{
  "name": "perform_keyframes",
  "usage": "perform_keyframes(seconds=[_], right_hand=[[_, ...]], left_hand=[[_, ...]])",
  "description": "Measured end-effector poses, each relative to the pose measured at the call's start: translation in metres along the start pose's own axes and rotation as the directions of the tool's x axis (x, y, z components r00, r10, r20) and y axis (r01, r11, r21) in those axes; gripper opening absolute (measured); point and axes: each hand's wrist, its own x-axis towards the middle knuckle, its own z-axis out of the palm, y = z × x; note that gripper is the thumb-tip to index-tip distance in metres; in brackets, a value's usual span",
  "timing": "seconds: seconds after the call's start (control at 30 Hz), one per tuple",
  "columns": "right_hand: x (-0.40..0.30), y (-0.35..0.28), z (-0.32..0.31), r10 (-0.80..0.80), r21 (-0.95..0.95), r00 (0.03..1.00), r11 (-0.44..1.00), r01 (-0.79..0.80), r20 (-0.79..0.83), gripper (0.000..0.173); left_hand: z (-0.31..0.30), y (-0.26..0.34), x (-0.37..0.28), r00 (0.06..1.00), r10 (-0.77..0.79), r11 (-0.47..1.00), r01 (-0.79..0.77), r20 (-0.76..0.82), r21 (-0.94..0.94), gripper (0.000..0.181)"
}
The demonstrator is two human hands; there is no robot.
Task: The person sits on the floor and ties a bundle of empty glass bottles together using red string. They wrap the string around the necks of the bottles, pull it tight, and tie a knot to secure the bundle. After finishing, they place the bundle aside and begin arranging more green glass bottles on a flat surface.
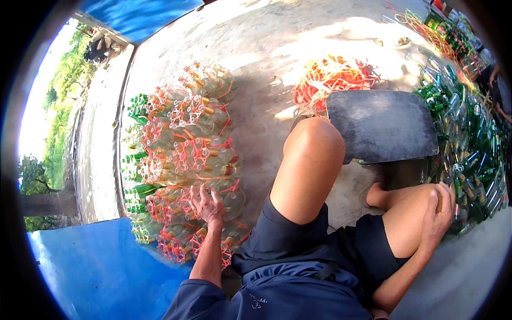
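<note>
With fingers spread, my left hand (207, 205) rests on or just above the necks of clear glass bottles (196, 154) tied in bundles with red plastic strapping. Whether it touches them I cannot tell. Green glass bottles (138, 188) stand along the far left side of these bundles. My right hand (439, 208) lies over my bent right knee and holds no object. In front of my legs is a dark, worn flat board (382, 124). A tangled heap of orange-red plastic strapping (334, 78) lies on the floor beyond it.
Loose green and clear glass bottles (472, 140) are piled at the right, close to my right knee. More strapping (428, 30) and containers lie at the upper right, where part of another person (502, 94) shows at the rim. A blue panel (108, 272) stands at the lower left.
</note>
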Motion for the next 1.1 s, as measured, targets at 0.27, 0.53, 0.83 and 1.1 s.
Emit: perform_keyframes(seconds=[0.27,0.53,0.83,1.1], right_hand=[[0.001,-0.006,-0.001,0.014,0.040,1.000,0.999,-0.014,-0.008,0.024],[0.000,-0.011,-0.002,0.055,0.070,0.998,0.996,-0.054,-0.019,0.022],[0.004,-0.017,-0.004,0.063,0.055,0.997,0.997,-0.060,-0.042,0.022],[0.002,-0.017,-0.008,0.099,0.069,0.993,0.993,-0.095,-0.063,0.022]], left_hand=[[0.000,0.000,0.001,1.000,-0.008,1.000,0.008,0.003,-0.011,0.044],[0.000,0.002,0.000,1.000,-0.007,1.000,0.007,0.018,-0.017,0.044],[0.011,-0.009,-0.003,1.000,0.006,1.000,-0.006,0.015,0.008,0.045],[0.016,-0.013,-0.001,0.999,0.033,0.998,-0.035,0.034,0.052,0.046]])
